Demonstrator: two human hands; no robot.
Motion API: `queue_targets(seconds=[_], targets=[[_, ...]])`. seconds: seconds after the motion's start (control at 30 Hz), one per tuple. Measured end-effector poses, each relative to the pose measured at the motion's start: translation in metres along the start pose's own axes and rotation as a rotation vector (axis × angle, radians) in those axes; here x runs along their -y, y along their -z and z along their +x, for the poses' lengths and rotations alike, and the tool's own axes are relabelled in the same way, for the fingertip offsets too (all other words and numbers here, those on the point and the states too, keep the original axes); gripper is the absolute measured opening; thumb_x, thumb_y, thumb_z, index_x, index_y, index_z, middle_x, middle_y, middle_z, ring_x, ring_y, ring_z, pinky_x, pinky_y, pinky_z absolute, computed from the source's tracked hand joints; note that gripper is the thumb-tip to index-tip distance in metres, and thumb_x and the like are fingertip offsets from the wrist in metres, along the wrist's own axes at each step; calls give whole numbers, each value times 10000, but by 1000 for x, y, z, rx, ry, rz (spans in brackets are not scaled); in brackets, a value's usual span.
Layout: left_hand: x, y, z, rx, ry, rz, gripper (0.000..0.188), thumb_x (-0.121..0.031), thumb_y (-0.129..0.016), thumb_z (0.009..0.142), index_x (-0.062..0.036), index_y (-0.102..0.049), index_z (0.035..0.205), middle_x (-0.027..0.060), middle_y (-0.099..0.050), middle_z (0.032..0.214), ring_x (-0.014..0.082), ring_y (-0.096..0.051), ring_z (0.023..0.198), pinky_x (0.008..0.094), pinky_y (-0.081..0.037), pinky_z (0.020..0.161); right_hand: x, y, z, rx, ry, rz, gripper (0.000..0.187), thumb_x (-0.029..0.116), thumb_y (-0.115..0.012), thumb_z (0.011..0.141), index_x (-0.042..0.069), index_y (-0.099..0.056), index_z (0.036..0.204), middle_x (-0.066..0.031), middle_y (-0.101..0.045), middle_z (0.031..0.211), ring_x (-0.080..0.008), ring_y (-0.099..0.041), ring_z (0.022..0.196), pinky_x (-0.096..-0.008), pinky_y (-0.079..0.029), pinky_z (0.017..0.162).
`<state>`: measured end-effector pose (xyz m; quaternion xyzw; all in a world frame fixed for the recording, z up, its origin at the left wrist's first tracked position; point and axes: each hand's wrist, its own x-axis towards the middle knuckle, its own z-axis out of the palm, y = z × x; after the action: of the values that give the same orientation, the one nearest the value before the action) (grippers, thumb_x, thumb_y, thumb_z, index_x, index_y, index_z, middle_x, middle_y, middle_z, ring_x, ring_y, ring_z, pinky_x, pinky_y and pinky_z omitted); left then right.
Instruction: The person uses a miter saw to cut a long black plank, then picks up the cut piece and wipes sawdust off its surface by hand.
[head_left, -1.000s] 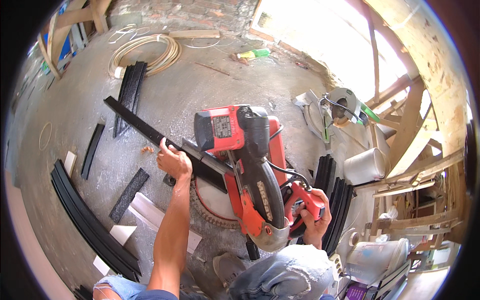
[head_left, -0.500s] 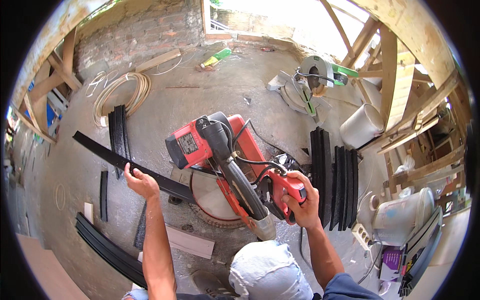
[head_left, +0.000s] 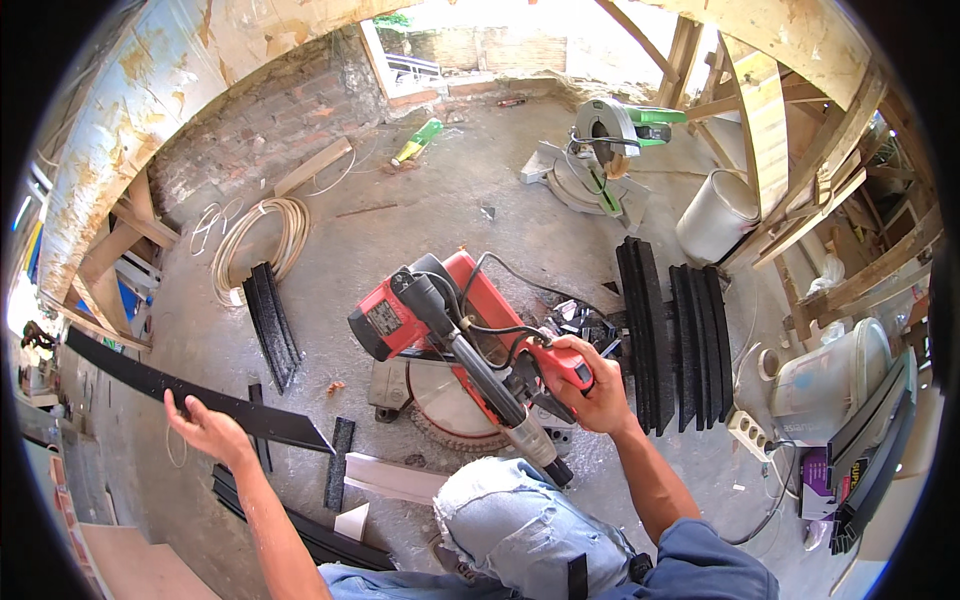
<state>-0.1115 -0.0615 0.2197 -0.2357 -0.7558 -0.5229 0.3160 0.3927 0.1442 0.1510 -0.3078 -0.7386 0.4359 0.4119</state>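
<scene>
My left hand (head_left: pixel 208 428) is closed on the lower edge of a long black strip (head_left: pixel 200 393), held up at the left with its slanted right end apart from the saw. A red miter saw (head_left: pixel 385 318) stands on the floor in front of my knee. My right hand (head_left: pixel 598 392) is wrapped round the saw's red handle (head_left: pixel 562 366), its thumb over the side. The round blade guard (head_left: pixel 452 400) partly hides the saw's base, and the grey tube of the saw arm slants down toward my knee.
Black strips lie in stacks right of the saw (head_left: pixel 645 340), behind the held strip (head_left: pixel 270 330) and at lower left (head_left: pixel 330 540). Farther off are a coiled hose (head_left: pixel 290 245), a green bottle (head_left: pixel 418 142), a green-and-grey miter saw (head_left: pixel 605 150) and buckets (head_left: pixel 718 215). A power strip (head_left: pixel 748 432) lies at right.
My left hand has drawn the black strip leftward, away from the saw, where its right end was at the blade. My right hand stays on the handle. The whole view has shifted.
</scene>
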Motion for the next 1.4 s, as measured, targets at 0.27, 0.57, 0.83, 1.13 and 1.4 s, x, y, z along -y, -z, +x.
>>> queue_targets(seconds=[0.27, 0.57, 0.83, 1.13, 1.4], targets=[[-32, 58, -9, -139, 31, -10, 404, -174, -514, 1093, -40, -517, 1473, 191, -529, 1392, 281, -541, 1178, 411, -428, 1038, 13, -1, 7, 41, -45, -37, 551, 36, -751, 827, 35, -587, 1354, -167, -715, 1124, -222, -700, 887, -318, -540, 841], [-35, 65, -15, -188, 119, -52, 421, -166, -569, 1061, -60, -526, 1466, 191, -503, 1411, 297, -524, 1184, 431, -433, 1028, 40, 3, 35, 68, -102, -45, 555, 92, -749, 853, 83, -567, 1377, -178, -698, 973, -265, -654, 762, -339, -531, 790], [-48, 77, -2, -243, 177, -104, 461, -190, -619, 1035, -43, -520, 1460, 197, -498, 1410, 312, -536, 1216, 451, -443, 1051, 72, -11, 104, 62, -54, -185, 498, 205, -706, 864, 11, -615, 1314, -228, -690, 834, -302, -698, 723, -398, -547, 740], [-59, 85, 6, -243, 159, -281, 525, -79, -653, 1020, -32, -430, 1493, 188, -572, 1226, 237, -590, 1061, 365, -508, 922, 88, -28, 216, 311, -265, -93, 241, 186, -592, 920, -22, -627, 1037, -90, -697, 839, -149, -654, 724, -319, -538, 659], [-66, 93, 10, -288, 276, -319, 537, -63, -672, 1007, -46, -443, 1492, 159, -552, 1154, 216, -581, 1027, 345, -495, 897, 94, -47, 265, 339, -280, -147, 223, 207, -626, 900, -9, -654, 952, -59, -670, 801, -143, -651, 665, -333, -537, 649]])
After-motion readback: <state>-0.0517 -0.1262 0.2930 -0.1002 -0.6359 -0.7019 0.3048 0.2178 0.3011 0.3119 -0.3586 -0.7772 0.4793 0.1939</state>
